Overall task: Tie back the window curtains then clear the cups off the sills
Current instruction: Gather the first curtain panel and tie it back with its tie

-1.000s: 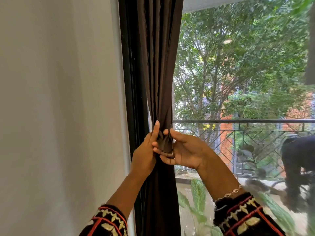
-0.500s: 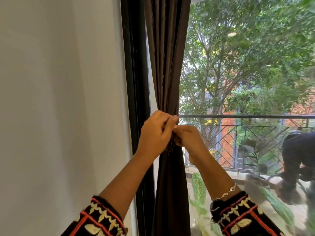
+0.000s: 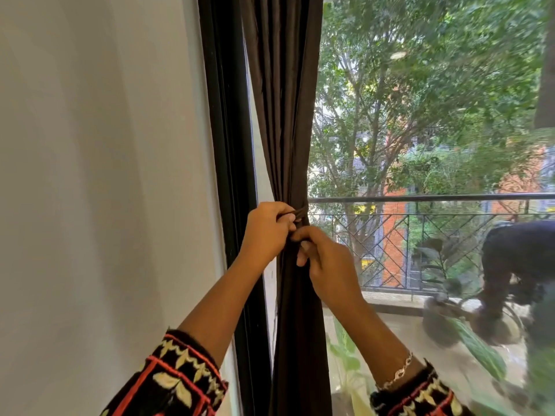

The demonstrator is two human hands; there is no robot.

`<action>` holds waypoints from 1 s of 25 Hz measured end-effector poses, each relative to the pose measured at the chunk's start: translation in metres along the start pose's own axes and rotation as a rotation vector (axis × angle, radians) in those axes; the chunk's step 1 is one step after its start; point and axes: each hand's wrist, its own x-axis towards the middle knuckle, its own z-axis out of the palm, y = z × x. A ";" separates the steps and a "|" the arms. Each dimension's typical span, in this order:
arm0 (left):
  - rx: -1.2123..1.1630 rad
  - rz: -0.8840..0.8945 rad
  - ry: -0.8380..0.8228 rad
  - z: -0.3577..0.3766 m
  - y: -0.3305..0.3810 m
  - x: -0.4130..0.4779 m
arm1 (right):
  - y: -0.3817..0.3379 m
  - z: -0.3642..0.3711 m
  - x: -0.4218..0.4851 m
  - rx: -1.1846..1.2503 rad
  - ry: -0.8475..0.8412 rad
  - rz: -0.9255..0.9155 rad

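A dark brown curtain point(image 3: 285, 100) hangs gathered into a narrow bundle beside the black window frame point(image 3: 228, 130). A band of the same brown cloth, the tie-back point(image 3: 301, 212), wraps the bundle at its narrowest point. My left hand point(image 3: 265, 232) pinches one end of this tie-back on the bundle's left side. My right hand point(image 3: 326, 261) grips the cloth just below and to the right, fingers curled around it. Both hands touch at the knot. No cup or sill is in view.
A plain white wall point(image 3: 99, 175) fills the left. Through the glass lie a balcony railing point(image 3: 435, 199), trees, potted plants point(image 3: 441, 313) and a dark covered object point(image 3: 519, 265) at the right.
My hands have shifted from level with each other to left above and right below at the knot. The view has drifted slightly, and the tie-back sits tighter around the bundle.
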 end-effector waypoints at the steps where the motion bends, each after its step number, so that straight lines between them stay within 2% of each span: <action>1: -0.009 0.036 0.026 -0.001 -0.002 -0.001 | 0.001 -0.002 0.000 -0.020 0.011 0.012; 4: 0.045 0.111 0.068 -0.002 -0.006 -0.003 | -0.001 -0.010 0.001 -0.112 -0.029 -0.021; 7: 0.148 0.193 0.000 -0.001 -0.009 -0.006 | -0.016 -0.025 0.018 -0.118 0.053 -0.134; 10: 0.058 0.249 -0.060 -0.004 -0.002 -0.014 | -0.024 -0.032 0.053 -0.078 0.131 -0.249; 12: 0.092 0.269 -0.056 -0.007 -0.003 -0.014 | -0.019 -0.025 0.071 -0.038 0.138 -0.283; 16: 0.203 0.296 0.035 -0.007 -0.011 -0.012 | -0.008 -0.007 0.079 -0.023 0.159 -0.237; 20: 0.224 0.270 0.221 -0.004 -0.009 -0.022 | -0.016 -0.004 0.084 -0.018 0.160 -0.205; 23: 0.501 0.538 0.314 -0.001 -0.020 -0.018 | -0.017 -0.004 0.085 0.033 0.122 -0.138; 25: 0.646 0.655 0.357 0.000 -0.029 -0.015 | -0.015 -0.005 0.085 0.115 0.088 -0.064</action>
